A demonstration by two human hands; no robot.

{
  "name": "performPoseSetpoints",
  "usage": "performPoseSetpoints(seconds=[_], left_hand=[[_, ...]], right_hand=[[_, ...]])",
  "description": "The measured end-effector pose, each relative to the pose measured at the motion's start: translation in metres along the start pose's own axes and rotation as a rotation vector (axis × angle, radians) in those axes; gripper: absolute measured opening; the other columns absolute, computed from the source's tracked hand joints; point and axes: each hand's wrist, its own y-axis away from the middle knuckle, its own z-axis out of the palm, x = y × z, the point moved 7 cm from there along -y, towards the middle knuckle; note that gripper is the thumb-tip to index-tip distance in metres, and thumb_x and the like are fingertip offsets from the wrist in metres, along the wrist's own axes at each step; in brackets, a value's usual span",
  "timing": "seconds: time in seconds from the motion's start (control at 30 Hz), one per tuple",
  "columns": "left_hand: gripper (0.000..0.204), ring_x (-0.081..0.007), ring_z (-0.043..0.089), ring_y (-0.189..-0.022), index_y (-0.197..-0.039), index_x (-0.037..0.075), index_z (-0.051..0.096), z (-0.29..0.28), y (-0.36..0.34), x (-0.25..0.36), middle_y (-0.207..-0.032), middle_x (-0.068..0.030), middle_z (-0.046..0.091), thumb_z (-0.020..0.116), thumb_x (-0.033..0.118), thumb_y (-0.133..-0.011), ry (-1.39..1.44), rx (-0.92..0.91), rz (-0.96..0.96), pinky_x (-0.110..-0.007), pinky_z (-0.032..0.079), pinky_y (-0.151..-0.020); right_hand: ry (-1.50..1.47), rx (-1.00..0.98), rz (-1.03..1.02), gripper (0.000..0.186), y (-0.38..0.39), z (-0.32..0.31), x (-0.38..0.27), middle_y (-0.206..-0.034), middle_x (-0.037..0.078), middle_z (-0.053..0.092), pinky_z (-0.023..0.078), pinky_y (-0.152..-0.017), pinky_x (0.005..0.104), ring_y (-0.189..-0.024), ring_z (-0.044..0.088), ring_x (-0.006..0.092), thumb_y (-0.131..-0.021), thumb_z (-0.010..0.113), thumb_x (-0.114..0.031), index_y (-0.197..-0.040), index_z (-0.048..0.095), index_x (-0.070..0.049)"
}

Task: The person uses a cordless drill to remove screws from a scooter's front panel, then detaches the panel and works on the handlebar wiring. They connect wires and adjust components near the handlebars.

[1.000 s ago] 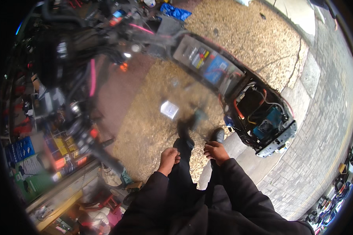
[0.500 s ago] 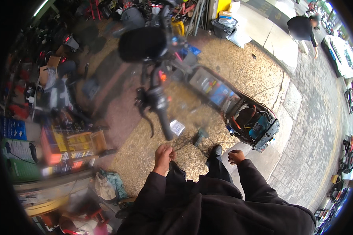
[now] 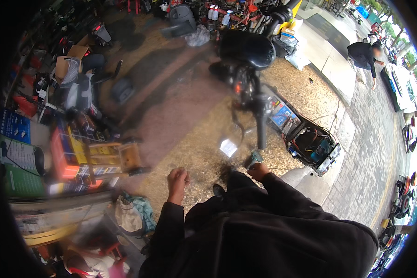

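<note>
My left hand [image 3: 177, 184] is held low over the speckled floor with its fingers curled; whether anything small is in them is hidden. My right hand [image 3: 258, 171] is closed too, just below the scooter handlebar grip [image 3: 261, 132]. Behind its fingers shows a teal tool-like thing [image 3: 253, 158], which appears to lie on the floor. In front of me stands a partly stripped electric scooter. A black mirror or display housing [image 3: 248, 48] tops its handlebar, and its open rear body [image 3: 312, 146] bares wires and a blue part.
A white paper [image 3: 228, 148] lies on the floor ahead. Orange and yellow boxes [image 3: 74, 155] and a low wooden stool-like piece [image 3: 129, 156] stand at left. Scooter parts crowd the far left. At the upper right, a person [image 3: 362, 54] bends near a white car [image 3: 401, 85].
My view has shifted leftward, so the handlebar sits farther right. My right hand has moved inward, in front of the teal thing. My left hand remains closed.
</note>
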Motion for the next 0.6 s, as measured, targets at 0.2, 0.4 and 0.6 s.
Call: performPoseSetpoints(seconds=[0.2,0.4,0.6], left_hand=[[0.018,-0.0154,0.064,-0.074,-0.110,0.003,0.062,-0.050,-0.041,0.027,-0.092,-0.0063,0.066,0.063,0.011,-0.094,-0.092,0.034,0.038,-0.029,0.053,-0.064],[0.007,-0.0142,0.059,-0.068,-0.097,0.008,0.059,-0.210,-0.082,-0.010,-0.084,-0.0037,0.061,0.062,0.013,-0.094,0.007,0.176,-0.170,-0.026,0.046,-0.056],[0.018,-0.0122,0.042,-0.059,-0.077,0.015,0.042,-0.313,-0.085,-0.007,-0.072,0.0018,0.042,0.054,0.009,-0.089,0.199,0.500,-0.386,-0.027,0.031,-0.048]], right_hand=[[0.080,-0.375,-0.080,0.035,-0.084,0.097,-0.181,-0.104,0.016,0.071,0.051,-0.089,0.0420,-0.100,0.067,0.0328,-0.084,0.064,-0.037,-0.096,0.074,-0.006],[0.480,-0.442,-0.666,0.044,-0.178,0.195,-0.359,-0.097,0.020,0.070,0.054,-0.080,0.0506,-0.093,0.067,0.0398,-0.089,0.056,-0.043,-0.091,0.073,-0.003],[0.186,-0.409,-0.447,0.027,-0.256,0.175,-0.420,-0.093,0.014,0.072,0.054,-0.081,0.0439,-0.093,0.068,0.0337,-0.078,0.071,-0.035,-0.089,0.074,-0.011]])
